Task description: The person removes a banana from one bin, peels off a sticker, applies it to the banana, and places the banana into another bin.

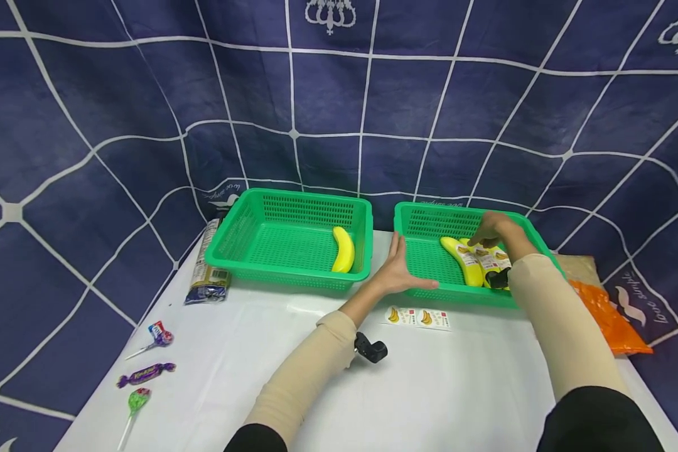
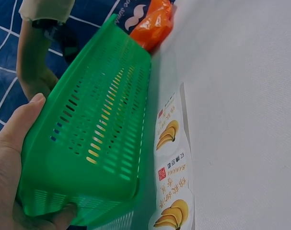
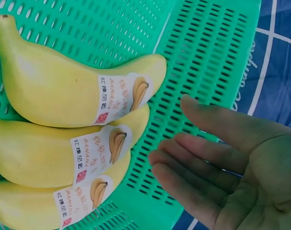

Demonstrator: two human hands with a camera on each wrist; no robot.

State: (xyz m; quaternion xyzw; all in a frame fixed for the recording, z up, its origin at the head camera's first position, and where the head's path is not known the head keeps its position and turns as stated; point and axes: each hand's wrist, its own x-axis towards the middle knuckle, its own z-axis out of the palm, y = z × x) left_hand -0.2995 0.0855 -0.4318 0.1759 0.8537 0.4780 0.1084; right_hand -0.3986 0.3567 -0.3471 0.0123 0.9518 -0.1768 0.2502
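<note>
My left hand (image 1: 394, 274) is at the near left corner of the right green basket (image 1: 463, 294). Its thumb stretches along the front rim, and the fingers spread past the left side, touching the corner. Over the right part of that basket is my right hand (image 1: 494, 229), its fingers loosely bent and holding nothing. Beside it lie three yellow bananas (image 3: 78, 91), each with a white banana sticker (image 3: 121, 98), seen close in the right wrist view. Two more stickers on a strip (image 1: 417, 317) lie on the white table in front of the basket.
To the left stands another green basket (image 1: 290, 279) with one banana (image 1: 343, 250). A long packet (image 1: 208, 276) lies beside it. Two lollipops (image 1: 161, 336) and a purple-wrapped candy (image 1: 145, 375) are at the table's left edge. An orange bag (image 1: 607, 317) lies at right.
</note>
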